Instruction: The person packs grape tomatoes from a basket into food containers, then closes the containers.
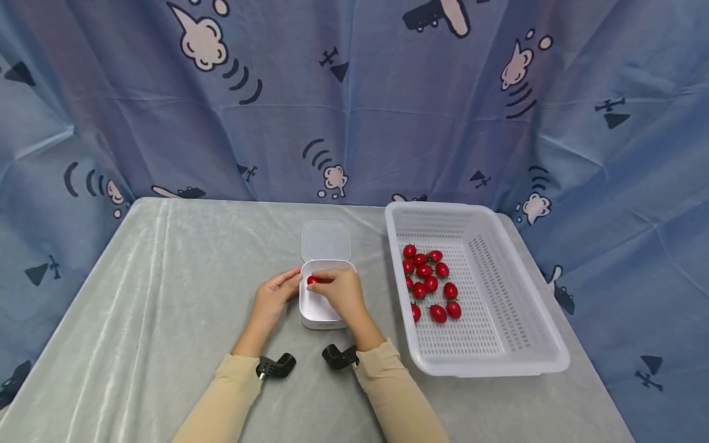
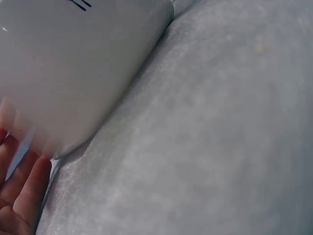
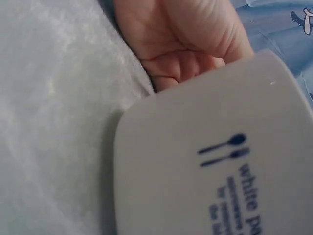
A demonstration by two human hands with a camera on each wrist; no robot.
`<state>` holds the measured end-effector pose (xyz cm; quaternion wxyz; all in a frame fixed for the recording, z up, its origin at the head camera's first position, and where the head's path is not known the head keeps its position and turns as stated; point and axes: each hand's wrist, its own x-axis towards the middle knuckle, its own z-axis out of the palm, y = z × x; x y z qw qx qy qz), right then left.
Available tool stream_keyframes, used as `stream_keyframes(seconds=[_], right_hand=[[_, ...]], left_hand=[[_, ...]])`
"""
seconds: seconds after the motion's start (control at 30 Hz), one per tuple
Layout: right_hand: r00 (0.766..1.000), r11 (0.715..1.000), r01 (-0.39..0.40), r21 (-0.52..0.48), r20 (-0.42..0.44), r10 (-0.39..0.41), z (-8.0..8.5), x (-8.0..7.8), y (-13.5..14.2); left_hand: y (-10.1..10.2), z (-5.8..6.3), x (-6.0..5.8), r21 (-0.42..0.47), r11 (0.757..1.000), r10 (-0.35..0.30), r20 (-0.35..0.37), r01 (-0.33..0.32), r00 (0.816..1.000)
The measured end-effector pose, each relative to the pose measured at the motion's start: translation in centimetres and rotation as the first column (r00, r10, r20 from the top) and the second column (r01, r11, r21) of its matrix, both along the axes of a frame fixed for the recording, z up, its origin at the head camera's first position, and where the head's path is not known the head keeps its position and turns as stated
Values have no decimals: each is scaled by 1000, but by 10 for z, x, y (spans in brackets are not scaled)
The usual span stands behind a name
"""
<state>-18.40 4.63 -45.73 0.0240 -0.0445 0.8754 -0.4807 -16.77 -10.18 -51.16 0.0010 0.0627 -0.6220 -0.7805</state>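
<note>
A white food container (image 1: 322,317) stands on the table with its translucent lid (image 1: 325,241) lying just behind it. Over its inside, my right hand (image 1: 344,294) pinches a red cherry tomato (image 1: 312,280) between thumb and fingers. My left hand (image 1: 272,300) touches the container's left side with fairly straight fingers, seen also in the left wrist view, where fingertips (image 2: 36,181) meet the wall. In the right wrist view the container (image 3: 171,147) shows blue print, and the right hand (image 3: 183,39) reaches past its rim; the tomato is hidden there.
To the right sits a white perforated basket (image 1: 482,363) with several cherry tomatoes (image 1: 431,283) grouped toward its left side. A pale cloth covers the table (image 1: 183,295). Behind it hangs a blue patterned curtain (image 1: 354,123).
</note>
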Motion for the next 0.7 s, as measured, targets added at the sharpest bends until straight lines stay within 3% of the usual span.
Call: stream_keyframes(seconds=[0.07,0.3,0.7], right_hand=[[1000,1000,-22,10,-4,22,-1,0,-1],[998,995,-64,71,-12,65,-3,0,-2],[995,988,-92,123,48,86,-3,-2,-2]], left_hand=[[0,0,0,0,1000,1,-2,-1,1000],[1,23,8,33,999,-19,22,18,1000],[0,23,8,48,998,-31,17,30,999]])
